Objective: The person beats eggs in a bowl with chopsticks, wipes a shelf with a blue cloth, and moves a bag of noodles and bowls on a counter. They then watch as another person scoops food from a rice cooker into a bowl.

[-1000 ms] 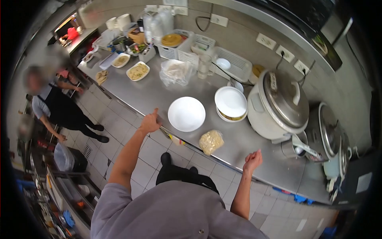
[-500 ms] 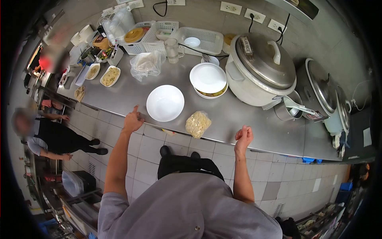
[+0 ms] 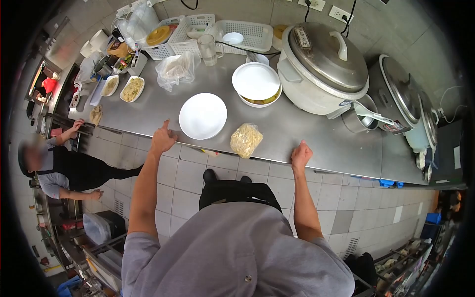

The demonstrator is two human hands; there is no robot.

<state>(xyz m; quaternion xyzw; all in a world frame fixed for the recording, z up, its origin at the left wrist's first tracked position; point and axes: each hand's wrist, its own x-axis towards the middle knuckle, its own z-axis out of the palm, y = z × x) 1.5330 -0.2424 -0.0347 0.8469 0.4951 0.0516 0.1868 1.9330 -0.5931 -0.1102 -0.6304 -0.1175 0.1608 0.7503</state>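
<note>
My left hand [image 3: 163, 138] rests at the counter's front edge, index finger stretched out and fingers apart, holding nothing. Just right of it stands a white bowl [image 3: 203, 116], with nothing inside. A clear plastic bag of pale yellowish food [image 3: 246, 140] lies near the edge between my hands. My right hand [image 3: 301, 157] is closed in a loose fist at the edge, with nothing visible in it. Behind the bag, a white plate [image 3: 256, 81] partly covers a bowl of food [image 3: 262, 102].
A large rice cooker [image 3: 321, 69] stands at the back right, beside a metal pot [image 3: 358, 119]. White baskets [image 3: 245, 35], a glass mug [image 3: 209, 51] and a crumpled plastic bag [image 3: 177, 70] sit further back. Two food dishes [image 3: 132, 89] are at left. A co-worker [image 3: 69, 168] stands beyond the counter's left end.
The view has tipped so the counter sits higher. My hands stay near the edge, the right one more closed. The co-worker at left has raised a hand toward the counter's end.
</note>
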